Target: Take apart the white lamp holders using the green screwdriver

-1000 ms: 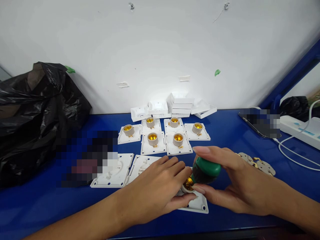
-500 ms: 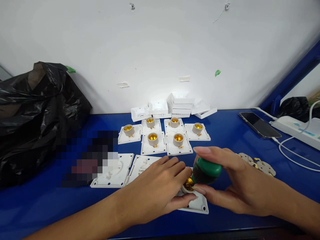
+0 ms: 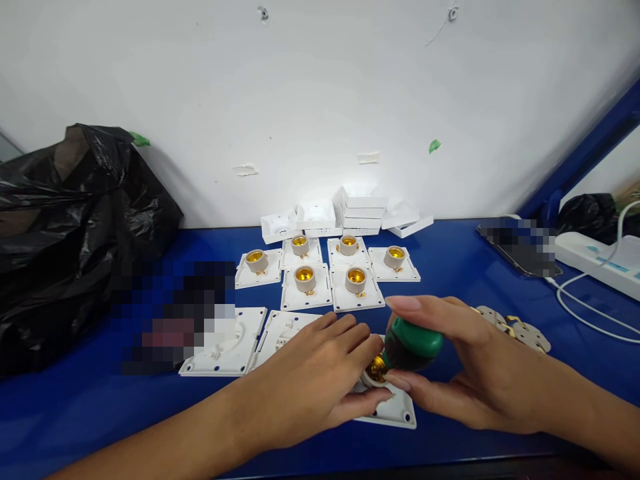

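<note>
My left hand [image 3: 310,380] presses down on a white square lamp-holder plate [image 3: 395,410] near the table's front edge, thumb and fingers around its brass-lined socket [image 3: 375,369]. My right hand [image 3: 470,367] grips a stubby screwdriver with a green and black handle [image 3: 413,343], its tip pointing into that socket. Much of the plate is hidden under both hands.
Several finished lamp holders [image 3: 330,270] stand in rows behind. Two blank white plates [image 3: 235,343] lie to the left, white boxes [image 3: 350,213] by the wall, metal parts [image 3: 515,327] on the right. A black bag [image 3: 65,227] sits far left; a power strip [image 3: 600,260] with cable far right.
</note>
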Tool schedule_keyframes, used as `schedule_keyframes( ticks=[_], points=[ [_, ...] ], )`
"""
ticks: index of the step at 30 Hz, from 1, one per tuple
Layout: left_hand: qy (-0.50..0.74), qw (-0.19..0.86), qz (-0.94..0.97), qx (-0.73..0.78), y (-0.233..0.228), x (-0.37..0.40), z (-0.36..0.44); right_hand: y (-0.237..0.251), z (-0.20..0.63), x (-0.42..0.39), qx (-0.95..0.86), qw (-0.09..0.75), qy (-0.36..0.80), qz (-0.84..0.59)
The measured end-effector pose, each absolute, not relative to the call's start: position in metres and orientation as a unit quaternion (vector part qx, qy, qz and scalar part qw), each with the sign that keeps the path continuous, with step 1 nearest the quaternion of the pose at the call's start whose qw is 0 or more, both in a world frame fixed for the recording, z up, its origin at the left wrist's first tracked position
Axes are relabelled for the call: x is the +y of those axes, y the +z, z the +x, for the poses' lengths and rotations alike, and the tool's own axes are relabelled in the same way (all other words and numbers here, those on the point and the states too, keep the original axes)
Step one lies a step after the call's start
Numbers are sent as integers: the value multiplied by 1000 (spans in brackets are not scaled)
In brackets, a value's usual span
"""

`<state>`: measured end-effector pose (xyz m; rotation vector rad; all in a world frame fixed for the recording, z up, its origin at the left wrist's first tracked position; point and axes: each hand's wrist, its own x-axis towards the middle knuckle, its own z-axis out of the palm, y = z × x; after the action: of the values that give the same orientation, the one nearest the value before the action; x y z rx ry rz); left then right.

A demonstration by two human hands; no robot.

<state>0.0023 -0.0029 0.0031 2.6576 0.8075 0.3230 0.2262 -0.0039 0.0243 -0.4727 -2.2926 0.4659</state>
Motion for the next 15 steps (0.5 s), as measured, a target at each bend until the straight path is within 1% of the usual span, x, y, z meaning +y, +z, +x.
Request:
schedule_keyframes(
  ticks=[6,15],
  points=[
    [104,178,936,285,4,-2,2,24,227,-4,-896,363,161,-199],
    [102,161,939,288,2,-3,2,25,228,-2,-899,359,169,-186]
  ],
)
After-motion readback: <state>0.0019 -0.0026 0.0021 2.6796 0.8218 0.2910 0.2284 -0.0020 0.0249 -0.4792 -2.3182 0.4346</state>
